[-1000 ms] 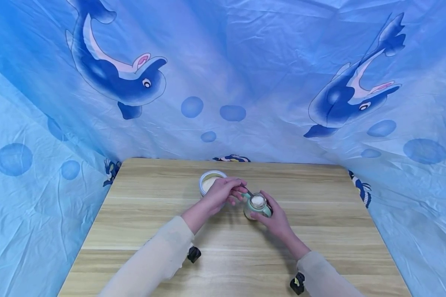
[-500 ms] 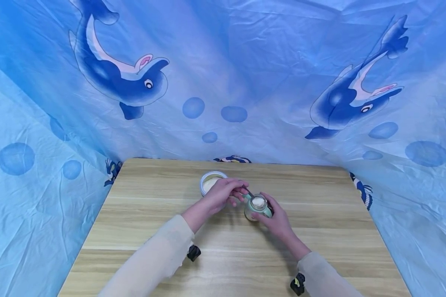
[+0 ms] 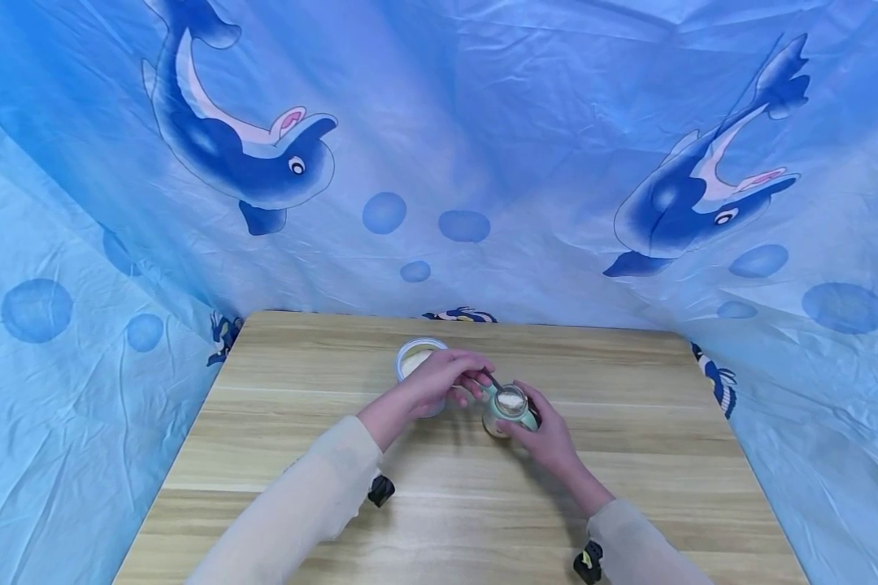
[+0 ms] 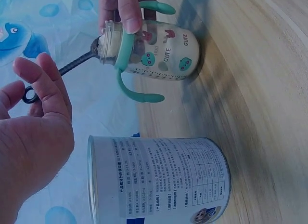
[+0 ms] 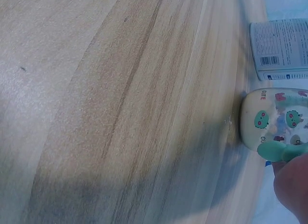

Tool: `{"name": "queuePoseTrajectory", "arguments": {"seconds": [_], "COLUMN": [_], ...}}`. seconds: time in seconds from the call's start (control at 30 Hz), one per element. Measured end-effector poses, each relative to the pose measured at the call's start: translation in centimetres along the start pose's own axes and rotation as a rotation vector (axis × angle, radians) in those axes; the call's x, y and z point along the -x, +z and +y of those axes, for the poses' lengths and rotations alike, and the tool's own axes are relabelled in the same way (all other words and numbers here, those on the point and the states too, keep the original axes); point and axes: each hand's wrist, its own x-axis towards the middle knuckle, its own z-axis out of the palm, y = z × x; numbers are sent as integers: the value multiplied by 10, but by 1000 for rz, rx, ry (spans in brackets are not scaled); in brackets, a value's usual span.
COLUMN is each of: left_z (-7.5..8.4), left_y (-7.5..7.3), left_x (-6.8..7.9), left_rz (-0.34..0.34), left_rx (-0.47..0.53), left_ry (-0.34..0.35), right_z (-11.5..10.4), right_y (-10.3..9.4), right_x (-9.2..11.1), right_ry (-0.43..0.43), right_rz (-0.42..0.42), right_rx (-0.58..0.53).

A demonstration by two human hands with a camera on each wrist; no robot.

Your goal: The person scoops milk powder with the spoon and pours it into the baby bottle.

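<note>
In the head view my left hand (image 3: 439, 382) pinches a thin dark spoon (image 4: 77, 63) by its ring-ended handle. The spoon's other end sits at the open mouth of a clear baby bottle (image 4: 168, 53), where pale powder shows. The bottle has two mint-green handles (image 4: 139, 96), printed green and red figures and the word CUTE; pale contents fill part of it. My right hand (image 3: 545, 431) grips the upright bottle near its neck, the thumb on the green collar. Beside the left hand stands an open can (image 4: 163, 178) of pale powder, its label densely printed.
The wooden table (image 3: 322, 455) carries the bottle and can near its far half. Blue dolphin-printed sheeting (image 3: 439, 122) hangs behind and along both sides. A small black device (image 3: 381, 490) is at the left cuff, another (image 3: 588, 562) at the right.
The white powder heaped at the bottle's mouth looks lower than a second ago. My left hand and the spoon have shifted very slightly; the right hand keeps its hold on the bottle.
</note>
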Motion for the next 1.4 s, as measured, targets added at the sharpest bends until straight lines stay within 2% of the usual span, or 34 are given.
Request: {"name": "queuePoseTrajectory", "arguments": {"seconds": [0.43, 0.63, 0.93, 1.13, 1.4], "left_z": [-3, -2, 0, -6, -11], "left_y": [-9, -9, -6, -10, -18], "left_x": [3, 3, 2, 3, 1], "left_rz": [-69, -61, -64, -67, -78], "left_rx": [-41, -44, -105, -131, -115], "left_ry": [5, 12, 25, 38, 43], "right_z": [-1, -2, -1, -2, -3], "right_y": [0, 0, 1, 1, 1], "right_x": [0, -1, -1, 0, 0], "right_ry": [20, 12, 11, 16, 31], "right_rz": [-4, 1, 6, 4, 2], "right_rx": [-19, -12, -3, 6, 5]}}
